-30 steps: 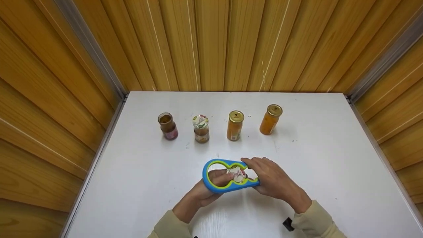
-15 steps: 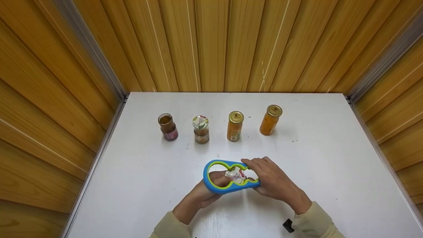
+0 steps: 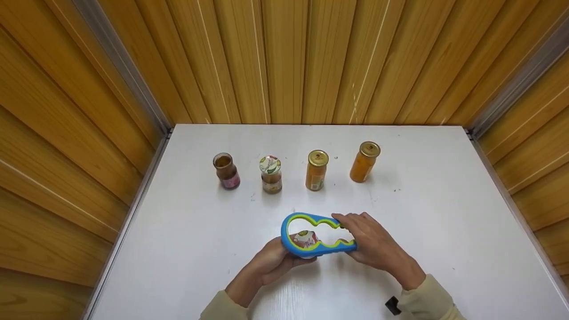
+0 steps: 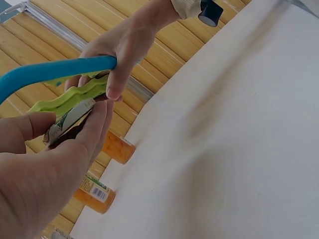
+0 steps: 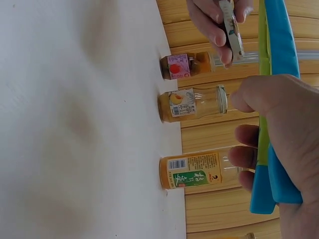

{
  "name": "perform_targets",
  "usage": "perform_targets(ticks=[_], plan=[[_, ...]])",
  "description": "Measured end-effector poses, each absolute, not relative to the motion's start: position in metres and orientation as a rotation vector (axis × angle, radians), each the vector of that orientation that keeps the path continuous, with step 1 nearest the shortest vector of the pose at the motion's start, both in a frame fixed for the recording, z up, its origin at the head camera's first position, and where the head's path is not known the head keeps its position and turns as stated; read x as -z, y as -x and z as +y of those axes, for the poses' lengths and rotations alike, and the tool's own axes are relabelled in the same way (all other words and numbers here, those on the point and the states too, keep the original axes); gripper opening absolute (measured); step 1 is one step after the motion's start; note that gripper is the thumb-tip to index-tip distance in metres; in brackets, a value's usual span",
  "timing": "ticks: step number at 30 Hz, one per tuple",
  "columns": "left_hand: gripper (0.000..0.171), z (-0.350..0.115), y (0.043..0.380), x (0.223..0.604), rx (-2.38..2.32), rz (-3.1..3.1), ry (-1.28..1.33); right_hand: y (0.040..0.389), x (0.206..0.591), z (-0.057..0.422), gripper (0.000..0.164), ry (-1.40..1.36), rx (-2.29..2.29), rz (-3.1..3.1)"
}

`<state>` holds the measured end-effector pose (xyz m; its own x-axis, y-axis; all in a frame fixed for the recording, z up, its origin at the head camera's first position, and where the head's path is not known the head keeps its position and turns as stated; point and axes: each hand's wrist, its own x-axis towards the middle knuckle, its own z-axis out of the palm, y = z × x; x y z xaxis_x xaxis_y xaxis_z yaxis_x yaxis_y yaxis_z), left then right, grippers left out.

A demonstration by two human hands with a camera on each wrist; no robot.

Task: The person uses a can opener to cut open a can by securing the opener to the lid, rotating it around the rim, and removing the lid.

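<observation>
My left hand [image 3: 271,260] pinches a jar lid [image 3: 305,238] with a white printed top between thumb and fingers. In the left wrist view the lid [image 4: 72,119] is tilted, its printed side facing the jar opener. My right hand [image 3: 373,242] grips that blue-and-green jar opener [image 3: 285,234] by its handle ends. The opener's wide loop overlaps the lid in the head view. In the right wrist view the lid [image 5: 232,31] appears beside the opener [image 5: 283,37], apart from it.
Behind the hands, a row of jars stands on the white table [image 3: 178,258]: a lidless brown jar [image 3: 227,172], a jar with a printed white lid [image 3: 271,175], and two orange jars [image 3: 316,173] [image 3: 363,164] with gold lids. Wood-look panels [image 3: 284,62] surround the table.
The lid has moved from the opener's narrower notches toward its wide loop as my left hand drew back left. The opener and my right hand have shifted slightly right.
</observation>
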<state>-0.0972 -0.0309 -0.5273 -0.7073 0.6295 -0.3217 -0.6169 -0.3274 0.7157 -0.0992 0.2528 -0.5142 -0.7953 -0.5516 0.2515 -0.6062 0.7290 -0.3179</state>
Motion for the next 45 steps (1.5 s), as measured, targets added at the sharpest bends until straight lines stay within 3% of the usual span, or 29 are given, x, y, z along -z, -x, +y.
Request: perform_targets(ticks=[5, 20, 36, 41, 45], plan=[[0.044, -0.046, 0.097, 0.535, -2.081, 1.101, -0.025, 0.098, 0.517, 0.259, 0.083, -0.896, -0.567, -2.801], [0.056, -0.110, 0.107, 0.545, -2.299, 1.025, 0.121, 0.093, 0.529, 0.276, 0.085, -0.834, -0.549, -2.833], [0.052, -0.177, 0.137, 0.501, -2.518, 1.137, 0.188, 0.095, 0.529, 0.281, 0.088, -0.800, -0.547, -2.849], [0.047, -0.189, 0.147, 0.482, -2.454, 1.438, 0.152, 0.096, 0.531, 0.282, 0.088, -0.806, -0.534, -2.823], [0.053, -0.195, 0.156, 0.466, -2.281, 1.787, 0.144, 0.097, 0.531, 0.282, 0.086, -0.797, -0.553, -2.833]])
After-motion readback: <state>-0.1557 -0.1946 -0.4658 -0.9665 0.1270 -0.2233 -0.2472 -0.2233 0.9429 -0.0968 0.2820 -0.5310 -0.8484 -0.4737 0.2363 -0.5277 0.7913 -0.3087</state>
